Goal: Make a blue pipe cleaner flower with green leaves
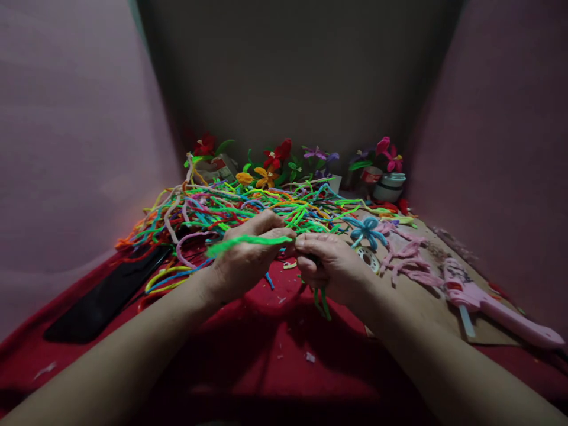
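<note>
A bright green pipe cleaner (248,240) is held above the middle of the table, laid across the back of the left hand (244,257) with its fuzzy free end pointing left and its other end brought to where the fingertips of both hands meet. It can be judged very light and soft on the outside, with a bendable wire core likely inside; it should not slip readily, though the pile may be crushed by hard squeezing, so it is best taken near the end, between thumb and forefinger. A narrow pinch is kept by the left hand; the right hand (331,257) is curled closed around the joining place, and green stem ends (323,305) are seen hanging below it, though what is enclosed by its fingers cannot be told fully. Beyond the hands, a tangled heap of coloured pipe cleaners (248,204) is spread, while at the right a blue pipe-cleaner flower (367,229) and a pink glue gun (497,307) are placed on cardboard (426,316).
</note>
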